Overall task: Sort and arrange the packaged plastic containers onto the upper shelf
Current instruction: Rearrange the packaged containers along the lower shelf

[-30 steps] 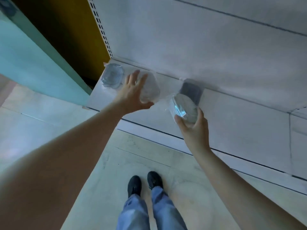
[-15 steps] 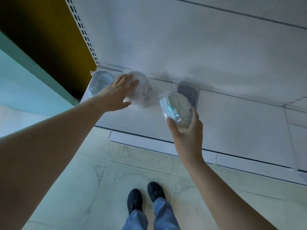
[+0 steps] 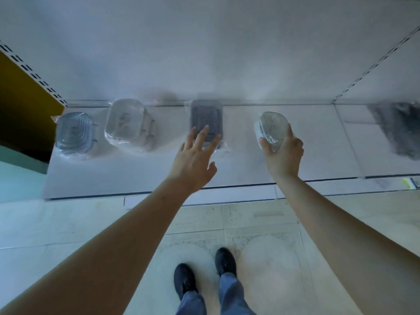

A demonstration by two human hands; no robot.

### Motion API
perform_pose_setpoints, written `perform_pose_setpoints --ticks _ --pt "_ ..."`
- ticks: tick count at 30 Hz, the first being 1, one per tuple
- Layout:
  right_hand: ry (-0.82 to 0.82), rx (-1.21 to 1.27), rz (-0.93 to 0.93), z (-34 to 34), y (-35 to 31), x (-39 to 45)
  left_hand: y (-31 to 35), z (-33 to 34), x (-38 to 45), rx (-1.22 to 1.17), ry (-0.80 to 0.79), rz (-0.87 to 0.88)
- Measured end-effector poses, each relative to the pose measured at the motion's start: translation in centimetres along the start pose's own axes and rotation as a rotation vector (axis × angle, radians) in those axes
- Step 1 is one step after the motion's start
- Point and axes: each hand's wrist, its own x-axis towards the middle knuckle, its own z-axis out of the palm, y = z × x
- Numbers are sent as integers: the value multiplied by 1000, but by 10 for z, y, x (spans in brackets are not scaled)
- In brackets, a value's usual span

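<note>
Shelf (image 3: 141,176) has three wrapped containers along the back: blue (image 3: 73,133), clear (image 3: 127,123), dark (image 3: 206,119). Left hand (image 3: 193,162) hovers by the dark one, fingers spread, gripping nothing. Right hand (image 3: 284,155) grips a clear oval tub (image 3: 270,126) right of them.

Showing pale floor tiles (image 3: 68,223) below, two black shoes (image 3: 185,280) and blue-grey trouser legs (image 3: 231,294) standing on them. Lying blurred at far right, a dark object (image 3: 400,128). Rising at left, a yellow wall (image 3: 20,94).
</note>
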Motion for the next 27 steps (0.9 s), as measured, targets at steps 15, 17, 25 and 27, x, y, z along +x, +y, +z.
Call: perform_pose_setpoints --ticks 15,17,25,27 --pt "-108 -148 -102 -23 -5 19 22 6 -6 88 -52 -120" --pt "-30 -68 -221 -55 -25 2 44 -11 -15 30 -61 -132" --pt "220 131 -673 -263 -93 -95 195 -103 -77 -365 -12 -87" --pt "335 110 -773 -324 -100 -110 236 -123 -86 -448 36 -31"
